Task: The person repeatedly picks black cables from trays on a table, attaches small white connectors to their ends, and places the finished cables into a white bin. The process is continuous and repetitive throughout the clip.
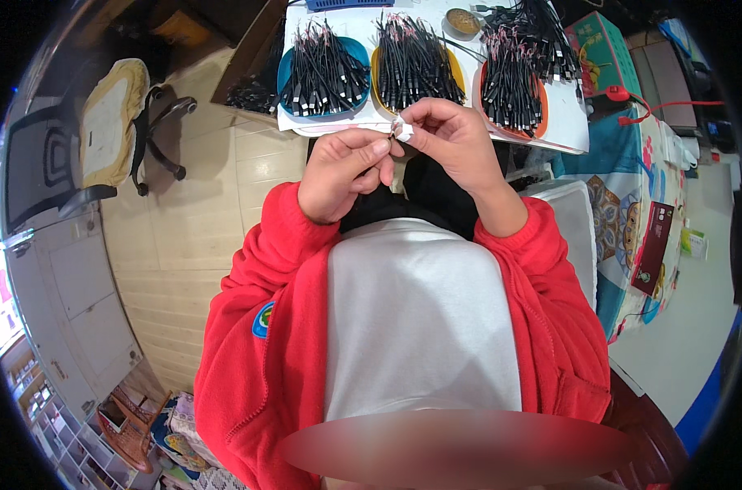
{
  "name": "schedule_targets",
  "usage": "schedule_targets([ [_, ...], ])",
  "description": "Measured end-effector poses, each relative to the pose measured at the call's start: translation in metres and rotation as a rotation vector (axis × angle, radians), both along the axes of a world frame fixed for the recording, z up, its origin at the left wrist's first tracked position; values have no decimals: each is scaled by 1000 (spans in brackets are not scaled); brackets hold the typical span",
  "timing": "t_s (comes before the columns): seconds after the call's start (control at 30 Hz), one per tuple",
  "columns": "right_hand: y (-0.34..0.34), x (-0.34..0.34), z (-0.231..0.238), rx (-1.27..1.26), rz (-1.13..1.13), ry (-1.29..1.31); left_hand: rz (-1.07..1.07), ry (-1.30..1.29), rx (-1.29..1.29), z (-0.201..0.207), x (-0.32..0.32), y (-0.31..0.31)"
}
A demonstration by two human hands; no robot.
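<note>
My right hand point(455, 140) pinches a small white piece point(403, 131) between thumb and fingertips, at the front edge of the table. Close beside it, my left hand point(348, 170) has thumb and forefinger pressed together, and a thin dark strand seems to run between them; its kind is too small to make out. Just beyond the hands lie bundles of short black cables with pinkish wire ends: one bundle point(326, 72) in a blue tray point(363, 51), another point(416, 65) in a yellow tray point(457, 69), a third point(510, 86) in an orange tray point(543, 110).
More black cables point(542, 28) are heaped behind the orange tray. A small round bowl point(462, 22) and a blue basket point(346, 3) stand at the back. Left of the white table is an open cardboard box point(238, 61); further left, an office chair point(113, 122). A green box point(597, 53) stands right.
</note>
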State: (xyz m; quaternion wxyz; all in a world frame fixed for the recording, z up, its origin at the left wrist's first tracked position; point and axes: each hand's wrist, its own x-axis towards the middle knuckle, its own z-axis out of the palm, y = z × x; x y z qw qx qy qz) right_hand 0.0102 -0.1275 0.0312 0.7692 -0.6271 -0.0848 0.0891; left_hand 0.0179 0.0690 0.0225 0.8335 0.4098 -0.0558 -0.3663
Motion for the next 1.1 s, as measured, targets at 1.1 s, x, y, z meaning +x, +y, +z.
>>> schedule_targets([
  [1.1, -6, 18, 5, -673, -47, -601, 98, -437, 350, -14, 19, -9],
])
